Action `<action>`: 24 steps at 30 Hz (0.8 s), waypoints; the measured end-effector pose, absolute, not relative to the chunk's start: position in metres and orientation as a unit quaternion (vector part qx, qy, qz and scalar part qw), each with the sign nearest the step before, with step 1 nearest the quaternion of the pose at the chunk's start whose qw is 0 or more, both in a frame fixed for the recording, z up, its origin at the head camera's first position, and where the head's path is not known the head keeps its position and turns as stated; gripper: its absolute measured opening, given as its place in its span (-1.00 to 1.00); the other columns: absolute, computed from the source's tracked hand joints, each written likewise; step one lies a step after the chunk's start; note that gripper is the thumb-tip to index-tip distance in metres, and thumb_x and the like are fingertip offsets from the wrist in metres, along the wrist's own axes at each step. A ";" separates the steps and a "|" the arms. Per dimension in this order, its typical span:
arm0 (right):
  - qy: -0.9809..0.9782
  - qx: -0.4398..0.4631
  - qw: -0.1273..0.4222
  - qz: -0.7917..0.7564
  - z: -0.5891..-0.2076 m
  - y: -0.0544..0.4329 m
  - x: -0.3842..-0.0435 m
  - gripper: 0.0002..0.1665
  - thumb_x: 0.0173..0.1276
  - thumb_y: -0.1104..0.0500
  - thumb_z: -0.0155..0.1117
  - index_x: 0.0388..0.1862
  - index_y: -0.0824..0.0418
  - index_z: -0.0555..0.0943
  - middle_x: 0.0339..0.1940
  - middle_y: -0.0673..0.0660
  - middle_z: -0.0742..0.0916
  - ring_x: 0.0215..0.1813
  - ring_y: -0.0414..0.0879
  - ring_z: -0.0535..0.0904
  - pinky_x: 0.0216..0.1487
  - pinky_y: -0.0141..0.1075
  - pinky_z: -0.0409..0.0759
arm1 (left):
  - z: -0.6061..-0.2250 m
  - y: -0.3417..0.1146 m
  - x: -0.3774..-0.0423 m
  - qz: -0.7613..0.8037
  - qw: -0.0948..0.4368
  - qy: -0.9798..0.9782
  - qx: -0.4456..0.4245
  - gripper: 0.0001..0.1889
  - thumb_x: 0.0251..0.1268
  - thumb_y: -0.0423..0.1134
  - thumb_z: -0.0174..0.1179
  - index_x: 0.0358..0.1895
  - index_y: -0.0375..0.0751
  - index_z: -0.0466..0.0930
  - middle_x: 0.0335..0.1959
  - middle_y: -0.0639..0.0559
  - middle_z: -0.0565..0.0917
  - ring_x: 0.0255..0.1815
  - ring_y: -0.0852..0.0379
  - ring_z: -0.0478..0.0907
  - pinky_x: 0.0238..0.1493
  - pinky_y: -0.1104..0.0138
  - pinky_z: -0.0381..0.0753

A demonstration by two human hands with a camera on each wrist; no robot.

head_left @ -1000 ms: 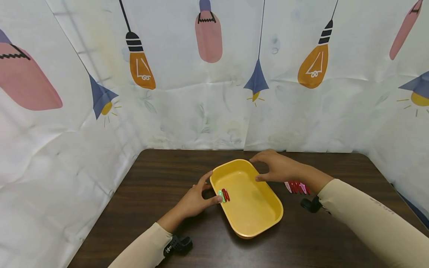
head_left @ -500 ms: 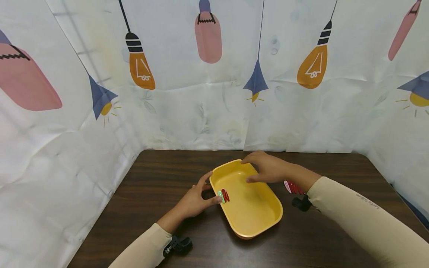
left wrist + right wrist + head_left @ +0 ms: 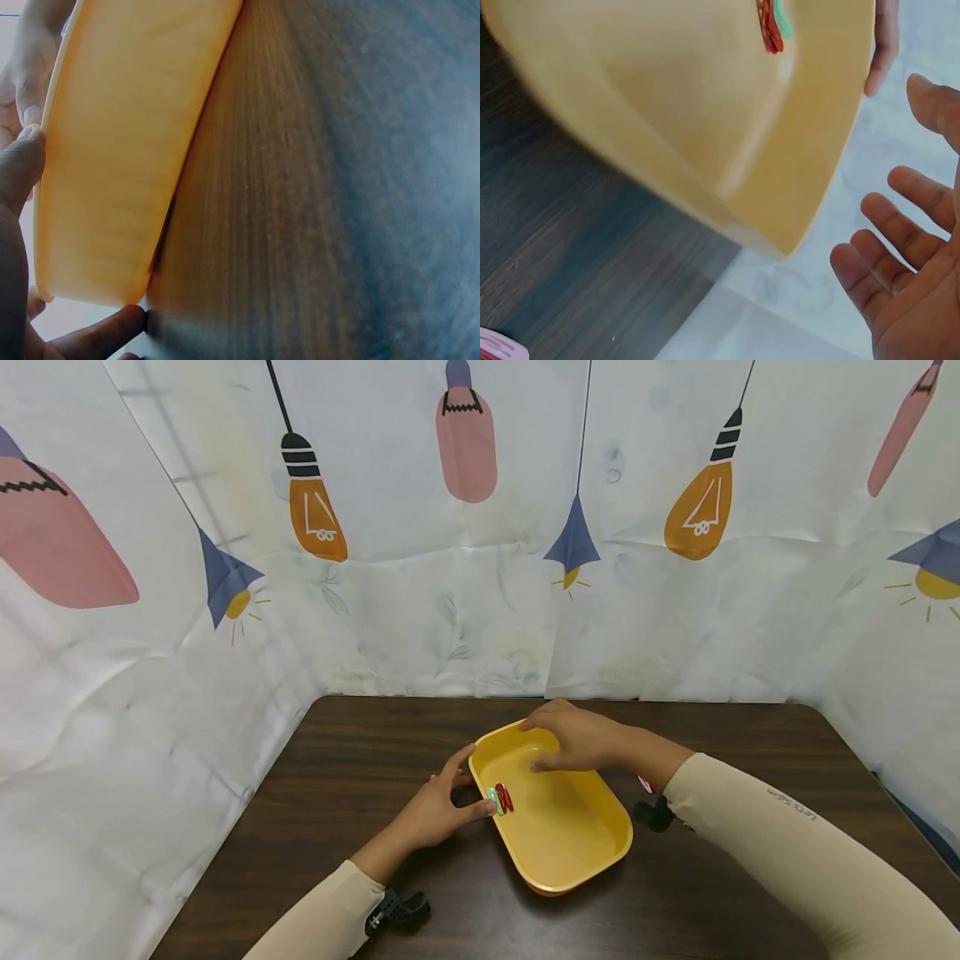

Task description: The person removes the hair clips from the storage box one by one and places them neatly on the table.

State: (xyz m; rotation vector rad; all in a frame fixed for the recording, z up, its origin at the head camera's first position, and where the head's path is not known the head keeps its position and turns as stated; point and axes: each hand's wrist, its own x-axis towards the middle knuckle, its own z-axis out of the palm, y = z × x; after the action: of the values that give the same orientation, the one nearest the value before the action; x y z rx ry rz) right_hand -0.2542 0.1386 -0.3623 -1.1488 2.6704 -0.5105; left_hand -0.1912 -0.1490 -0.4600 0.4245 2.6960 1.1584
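Observation:
A yellow plastic tray (image 3: 570, 827) sits slantwise on the table. Inside it, by the left wall, lie red hair clips (image 3: 504, 797) and a green hair clip (image 3: 493, 796) side by side. My left hand (image 3: 438, 806) holds the tray's left side, its thumb at the rim near the clips and its index finger at the far corner. In the left wrist view, another finger touches the tray's (image 3: 127, 172) lower corner. My right hand (image 3: 573, 739) hovers above the tray's far right part; the right wrist view shows its loosely bent fingers (image 3: 900, 225) with nothing between them.
On the dark wooden table (image 3: 360, 752), a pink hair clip (image 3: 645, 783) peeks out from behind my right forearm, which hides the other clips there. A patterned white sheet (image 3: 450, 610) hangs behind and beside the table.
My right hand has moved left from the tray's right rim to over its far end, and its forearm now covers most of the clips on the table. Left hand and tray stay put.

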 end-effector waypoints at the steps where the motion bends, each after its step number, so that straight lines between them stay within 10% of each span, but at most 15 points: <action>1: 0.900 -0.388 0.096 -0.173 -0.363 0.137 -0.254 -0.26 0.39 -0.13 0.44 0.43 0.19 0.52 0.40 0.11 0.55 0.46 0.11 0.33 0.41 0.08 0.36 | -0.460 -0.149 -0.191 0.389 0.089 0.906 0.143 0.03 0.22 0.38 0.32 0.66 0.39 -0.10 0.34 -0.06 0.58 0.51 -0.50 0.12 0.35 -0.43 0.09; 24: 0.890 -0.408 0.127 -0.157 -0.383 0.103 -0.254 -0.30 0.41 -0.15 0.41 0.40 0.14 0.55 0.38 0.03 0.59 0.49 0.06 0.33 0.45 -0.01 0.31 | -0.459 -0.150 -0.191 0.390 0.087 0.904 0.153 0.02 0.26 0.35 0.31 0.67 0.35 -0.11 0.33 -0.07 0.59 0.49 -0.47 0.19 0.37 -0.43 0.02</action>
State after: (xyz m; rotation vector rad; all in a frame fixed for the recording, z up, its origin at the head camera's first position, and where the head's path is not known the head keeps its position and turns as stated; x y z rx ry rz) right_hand -0.2539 0.1028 -0.3828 -1.1887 2.5907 -0.4573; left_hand -0.1908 -0.1496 -0.4593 0.4571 2.6920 1.1619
